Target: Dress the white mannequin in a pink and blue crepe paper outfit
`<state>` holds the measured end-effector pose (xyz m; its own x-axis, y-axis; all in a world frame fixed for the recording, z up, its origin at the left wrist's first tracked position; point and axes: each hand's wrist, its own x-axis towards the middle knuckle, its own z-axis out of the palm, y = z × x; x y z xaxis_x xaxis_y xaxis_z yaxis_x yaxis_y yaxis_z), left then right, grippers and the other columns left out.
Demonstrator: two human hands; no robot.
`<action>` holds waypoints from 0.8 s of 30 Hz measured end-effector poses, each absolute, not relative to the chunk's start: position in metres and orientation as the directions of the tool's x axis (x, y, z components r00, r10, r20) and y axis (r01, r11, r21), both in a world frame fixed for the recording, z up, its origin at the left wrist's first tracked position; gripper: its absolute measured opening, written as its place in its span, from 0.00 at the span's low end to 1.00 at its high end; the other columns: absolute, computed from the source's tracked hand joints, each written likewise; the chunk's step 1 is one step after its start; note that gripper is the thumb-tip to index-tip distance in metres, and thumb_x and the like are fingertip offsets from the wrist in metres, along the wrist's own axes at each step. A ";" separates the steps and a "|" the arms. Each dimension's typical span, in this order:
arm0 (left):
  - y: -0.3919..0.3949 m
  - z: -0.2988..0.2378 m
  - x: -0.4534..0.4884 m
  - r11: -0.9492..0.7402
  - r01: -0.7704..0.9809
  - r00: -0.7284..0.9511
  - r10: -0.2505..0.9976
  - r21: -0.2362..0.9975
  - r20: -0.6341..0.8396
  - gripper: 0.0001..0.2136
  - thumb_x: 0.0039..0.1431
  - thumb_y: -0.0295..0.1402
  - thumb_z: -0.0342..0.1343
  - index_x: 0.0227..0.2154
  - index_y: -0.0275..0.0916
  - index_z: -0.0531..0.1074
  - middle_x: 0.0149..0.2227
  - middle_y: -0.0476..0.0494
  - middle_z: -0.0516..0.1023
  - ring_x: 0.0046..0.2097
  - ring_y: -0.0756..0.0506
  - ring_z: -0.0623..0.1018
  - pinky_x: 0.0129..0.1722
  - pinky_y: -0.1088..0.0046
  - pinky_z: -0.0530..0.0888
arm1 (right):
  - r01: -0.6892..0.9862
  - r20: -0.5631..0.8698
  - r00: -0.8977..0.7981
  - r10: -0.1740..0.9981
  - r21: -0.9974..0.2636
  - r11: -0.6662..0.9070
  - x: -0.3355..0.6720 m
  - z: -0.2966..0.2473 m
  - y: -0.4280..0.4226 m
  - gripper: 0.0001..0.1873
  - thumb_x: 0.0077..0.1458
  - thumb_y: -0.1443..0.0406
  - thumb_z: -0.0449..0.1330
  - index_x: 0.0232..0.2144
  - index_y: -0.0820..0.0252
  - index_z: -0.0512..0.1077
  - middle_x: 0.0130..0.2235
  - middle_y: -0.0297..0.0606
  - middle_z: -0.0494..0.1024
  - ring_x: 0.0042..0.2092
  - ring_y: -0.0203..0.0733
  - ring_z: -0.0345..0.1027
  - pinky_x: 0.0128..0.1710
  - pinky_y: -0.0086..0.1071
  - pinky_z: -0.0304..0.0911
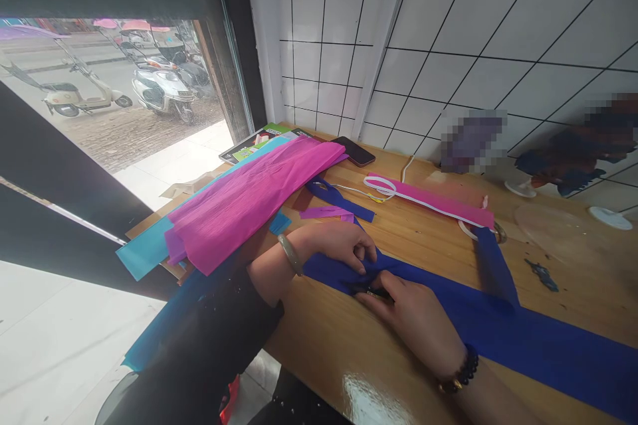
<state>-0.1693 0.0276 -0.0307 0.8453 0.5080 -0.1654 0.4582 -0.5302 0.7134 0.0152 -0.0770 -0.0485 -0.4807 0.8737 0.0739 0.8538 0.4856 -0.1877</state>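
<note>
A long dark blue strip of crepe paper [503, 329] lies across the wooden table [323, 345]. My left hand [336, 244], with a bangle on the wrist, presses its curled fingers onto the left end of the strip. My right hand [416, 319], wearing a dark bead bracelet, rests on the strip just to the right, fingers curled around a small dark thing I cannot make out. The two hands' fingertips nearly meet on the paper.
A magenta crepe sheet [249, 196] lies over a light blue sheet [149, 249] at the left. A phone [355, 151], a pink strip [428, 199] with a white cable, small blue and purple scraps [333, 202] and a clear disc [553, 229] lie further back. A tiled wall stands behind; a window is at left.
</note>
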 end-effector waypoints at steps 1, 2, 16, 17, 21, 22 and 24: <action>0.028 -0.031 -0.169 -0.531 0.458 0.845 0.510 0.712 -0.163 0.16 0.48 0.36 0.60 0.41 0.40 0.72 0.31 0.53 0.76 0.32 0.52 0.74 0.29 0.79 0.65 | 0.857 0.067 -0.479 0.875 -0.181 0.483 0.015 -0.048 -0.077 0.14 0.57 0.53 0.54 0.27 0.56 0.65 0.25 0.33 0.76 0.29 0.42 0.73 0.27 0.31 0.57; 0.028 -0.031 -0.169 -0.532 0.460 0.843 0.513 0.711 -0.162 0.16 0.48 0.36 0.60 0.41 0.40 0.72 0.31 0.53 0.76 0.32 0.52 0.74 0.29 0.79 0.65 | 0.858 0.065 -0.480 0.875 -0.174 0.484 0.014 -0.048 -0.077 0.14 0.57 0.53 0.54 0.27 0.56 0.65 0.25 0.33 0.76 0.29 0.42 0.73 0.27 0.31 0.57; 0.027 -0.028 -0.169 -0.548 0.464 0.845 0.510 0.696 -0.162 0.15 0.48 0.35 0.58 0.41 0.42 0.72 0.30 0.53 0.76 0.31 0.52 0.73 0.29 0.79 0.64 | 0.835 0.115 -0.509 0.853 -0.177 0.521 0.012 -0.050 -0.076 0.12 0.57 0.54 0.55 0.28 0.55 0.65 0.27 0.33 0.77 0.30 0.41 0.73 0.27 0.31 0.58; 0.027 -0.028 -0.168 -0.549 0.463 0.846 0.509 0.696 -0.160 0.15 0.48 0.35 0.58 0.41 0.42 0.72 0.30 0.53 0.76 0.31 0.52 0.73 0.29 0.79 0.64 | 0.837 0.107 -0.505 0.856 -0.179 0.516 0.011 -0.050 -0.076 0.13 0.57 0.54 0.55 0.28 0.56 0.65 0.27 0.33 0.76 0.30 0.41 0.73 0.27 0.31 0.59; 0.027 -0.029 -0.168 -0.549 0.458 0.845 0.513 0.699 -0.151 0.15 0.47 0.35 0.58 0.41 0.41 0.72 0.29 0.53 0.75 0.30 0.52 0.73 0.28 0.79 0.64 | 0.836 0.121 -0.511 0.851 -0.164 0.524 0.008 -0.049 -0.076 0.13 0.57 0.54 0.55 0.29 0.56 0.65 0.26 0.34 0.76 0.30 0.41 0.73 0.27 0.30 0.59; 0.027 -0.030 -0.168 -0.547 0.457 0.844 0.515 0.702 -0.149 0.15 0.47 0.35 0.58 0.41 0.41 0.72 0.29 0.53 0.75 0.30 0.52 0.73 0.27 0.79 0.64 | 0.836 0.124 -0.512 0.850 -0.157 0.526 0.008 -0.049 -0.076 0.13 0.57 0.54 0.55 0.28 0.56 0.65 0.26 0.34 0.76 0.30 0.41 0.73 0.27 0.30 0.59; 0.027 -0.031 -0.169 -0.540 0.457 0.843 0.517 0.706 -0.150 0.15 0.47 0.35 0.58 0.41 0.41 0.72 0.29 0.54 0.75 0.30 0.52 0.73 0.28 0.79 0.64 | 0.839 0.119 -0.509 0.853 -0.152 0.522 0.007 -0.049 -0.076 0.13 0.57 0.54 0.55 0.27 0.56 0.65 0.26 0.33 0.76 0.29 0.41 0.73 0.27 0.30 0.59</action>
<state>-0.1687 0.0266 -0.0306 0.8426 0.5171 -0.1504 0.4575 -0.5401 0.7065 0.0067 -0.0755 -0.0488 -0.5087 0.8528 0.1186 0.8394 0.5218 -0.1519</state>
